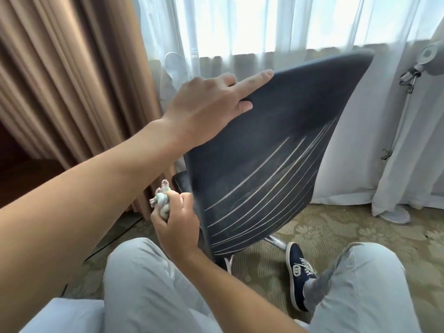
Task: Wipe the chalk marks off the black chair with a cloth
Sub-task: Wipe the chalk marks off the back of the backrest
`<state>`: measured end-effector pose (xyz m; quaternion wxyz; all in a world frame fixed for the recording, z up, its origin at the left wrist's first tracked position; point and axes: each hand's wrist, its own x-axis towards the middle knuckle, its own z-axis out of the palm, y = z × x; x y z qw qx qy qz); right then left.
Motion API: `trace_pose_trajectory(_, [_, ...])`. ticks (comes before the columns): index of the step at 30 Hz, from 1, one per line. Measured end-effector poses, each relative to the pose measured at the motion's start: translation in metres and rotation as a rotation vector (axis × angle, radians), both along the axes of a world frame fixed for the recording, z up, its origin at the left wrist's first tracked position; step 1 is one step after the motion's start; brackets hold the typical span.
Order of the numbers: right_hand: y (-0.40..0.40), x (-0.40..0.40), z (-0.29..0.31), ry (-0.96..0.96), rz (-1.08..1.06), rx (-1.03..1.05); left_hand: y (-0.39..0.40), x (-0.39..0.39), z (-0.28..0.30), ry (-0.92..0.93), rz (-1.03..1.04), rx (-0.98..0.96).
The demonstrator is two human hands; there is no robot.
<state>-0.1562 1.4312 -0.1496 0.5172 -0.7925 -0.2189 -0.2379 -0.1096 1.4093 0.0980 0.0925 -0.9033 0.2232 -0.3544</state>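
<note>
The black chair (276,140) stands tilted with its backrest facing the person, directly ahead of both hands. The left hand (206,109) holds the backrest's upper left corner: its fingers (254,80) lie along and over the top edge, the index stretched straight along the rim, and the thumb presses on the near face just below them. Long pale chalk marks (269,186) fan across the lower half of the backrest, running from lower left to upper right, well below the left hand's fingers and just to the right of the right hand's fingers. The upper part of the backrest, near the left fingers, shows only a faint dusty haze.

The right hand (175,224) is low, at the backrest's lower left edge, with its fingers clenched around a bunched cloth (162,200). The cloth is pale with tints of green and pink, and it pokes out above the curled fingers, touching or nearly touching the chair's edge; I cannot tell which. The chalk marks begin just beside this hand.

Below the backrest, a chrome chair base (276,241) shows beyond the right wrist. The person's knees in light trousers (149,284) frame the bottom of the view, with a dark blue shoe (298,272) on the patterned carpet (336,231). Brown drapes (72,80) hang left of the left hand, white sheer curtains (264,27) behind the chair.
</note>
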Motion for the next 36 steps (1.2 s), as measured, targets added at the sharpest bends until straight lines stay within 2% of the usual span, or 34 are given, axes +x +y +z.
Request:
trace_pose_trajectory(5, [-0.094, 0.009, 0.032, -0.140, -0.097, 0.188, 0.004, 0.008, 0.004, 0.031, 0.014, -0.049])
trace_pose_trajectory(10, [-0.182, 0.090, 0.084, -0.043, -0.441, 0.483, 0.004, 0.012, 0.001, -0.013, -0.016, -0.034])
trace_pose_trajectory(12, [-0.170, 0.117, 0.091, 0.002, -0.483, 0.526, 0.004, 0.012, 0.000, -0.032, -0.024, -0.037])
trace_pose_trajectory(14, [-0.131, 0.118, 0.071, 0.025, -0.541, 0.528, 0.004, 0.011, -0.001, -0.045, -0.028, -0.037])
trace_pose_trajectory(18, [-0.063, 0.068, 0.006, 0.139, -0.393, 0.342, 0.010, 0.011, -0.001, -0.036, -0.008, -0.046])
trace_pose_trajectory(21, [-0.073, 0.062, -0.007, 0.173, -0.284, 0.242, 0.009, 0.010, -0.001, -0.034, -0.010, -0.039])
trace_pose_trajectory(25, [-0.130, 0.066, 0.003, 0.102, -0.176, 0.043, 0.003, 0.006, 0.000, -0.030, -0.015, -0.048])
trace_pose_trajectory(27, [-0.163, 0.070, 0.025, 0.055, -0.214, 0.176, 0.002, 0.005, -0.001, -0.019, -0.009, -0.050])
trace_pose_trajectory(30, [-0.182, 0.090, 0.073, 0.024, -0.368, 0.550, -0.001, 0.004, -0.001, 0.001, 0.017, -0.059])
trace_pose_trajectory(33, [-0.132, 0.098, 0.092, -0.007, -0.464, 0.561, -0.009, 0.003, 0.001, 0.017, 0.028, -0.067])
trace_pose_trajectory(36, [-0.065, 0.067, 0.041, 0.060, -0.424, 0.443, -0.012, 0.003, 0.002, 0.029, 0.048, -0.074])
